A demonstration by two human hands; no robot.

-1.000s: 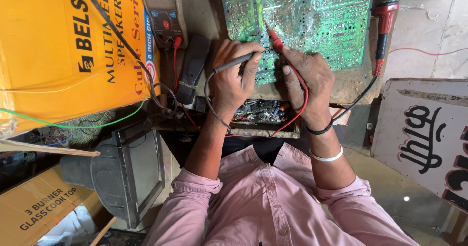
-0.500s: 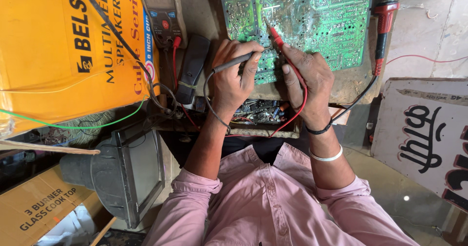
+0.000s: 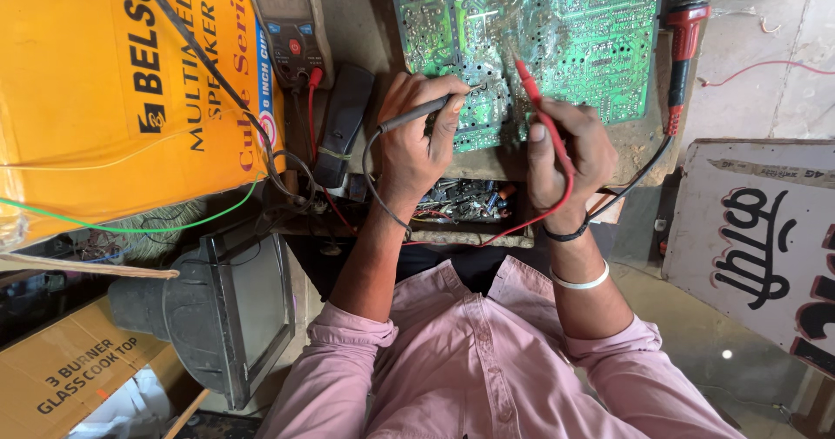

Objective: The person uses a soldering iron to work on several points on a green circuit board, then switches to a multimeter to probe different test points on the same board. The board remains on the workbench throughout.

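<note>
A large orange cardboard box (image 3: 113,100) stands at the table's left edge, beside the green printed circuit board (image 3: 557,30) lying flat at its far edge. The left hand (image 3: 413,147), grip pinching the black test probe (image 3: 417,111), and the right hand (image 3: 570,156), grip pinching the red test probe (image 3: 532,91), set both tips on the board.

Circuit board (image 3: 557,30) top edge cropped
</note>
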